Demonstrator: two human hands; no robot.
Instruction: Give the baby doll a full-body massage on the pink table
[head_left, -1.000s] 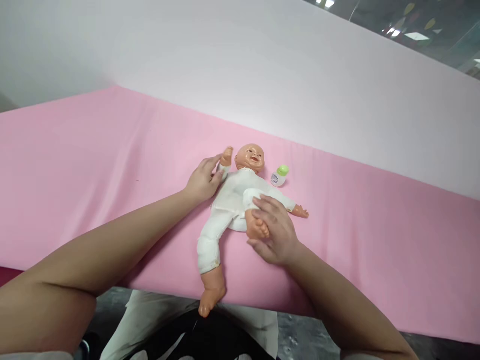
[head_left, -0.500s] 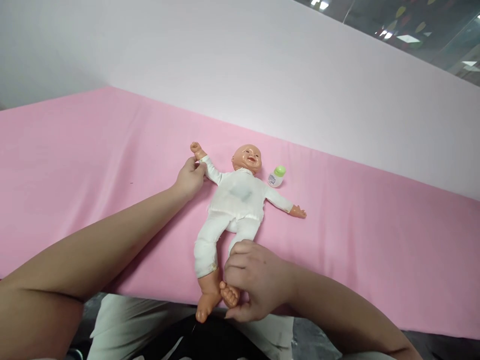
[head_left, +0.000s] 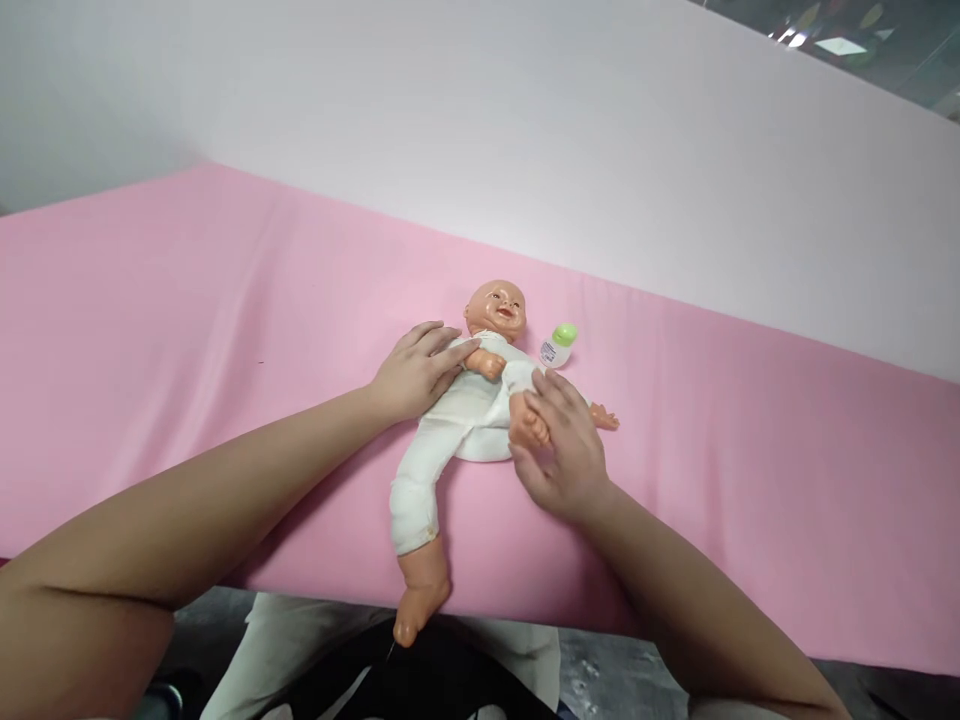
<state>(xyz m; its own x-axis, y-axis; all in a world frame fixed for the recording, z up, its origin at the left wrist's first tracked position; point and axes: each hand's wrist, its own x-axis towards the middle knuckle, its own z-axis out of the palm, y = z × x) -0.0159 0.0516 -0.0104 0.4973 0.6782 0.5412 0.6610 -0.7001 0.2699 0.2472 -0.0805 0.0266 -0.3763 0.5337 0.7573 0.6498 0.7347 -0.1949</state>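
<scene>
A baby doll in a white cloth suit lies on its back on a pink-covered surface, head away from me. My left hand holds the doll's arm on the left side, folded over the chest, with my fingers laid along the sleeve. Wrapped about the lower leg on the right side is my right hand, keeping that leg bent up over the belly. The raised foot shows beside my palm. The doll's other leg stretches straight toward me, its foot over the near edge.
A small clear bottle with a green cap lies right of the doll's head. The pink cover runs along a pale wall. My lap is below the near edge, and dark glass shows at the top right.
My left hand has brought the doll's arm from outstretched to across its chest. My right hand has lifted the leg from the near edge up to the belly, bending it.
</scene>
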